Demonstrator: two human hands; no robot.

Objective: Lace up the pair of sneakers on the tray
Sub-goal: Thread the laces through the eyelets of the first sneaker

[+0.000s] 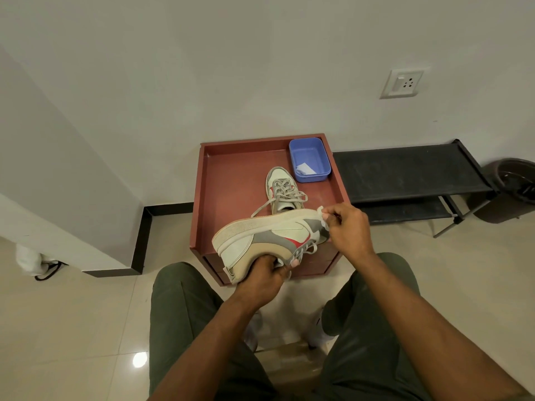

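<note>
Cream sneaker (269,235) gripped underneath by left hand (262,274), right hand (347,227) pinching its lace (322,217)

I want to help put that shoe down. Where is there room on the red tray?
The left half of the tray is bare, from its left wall to the laced shoe. The right side is crowded: the blue tub fills the far corner beside that shoe.

Pale walls (260,53), glossy tiled floor (72,328), black shoe rack (411,172) at right.
</note>
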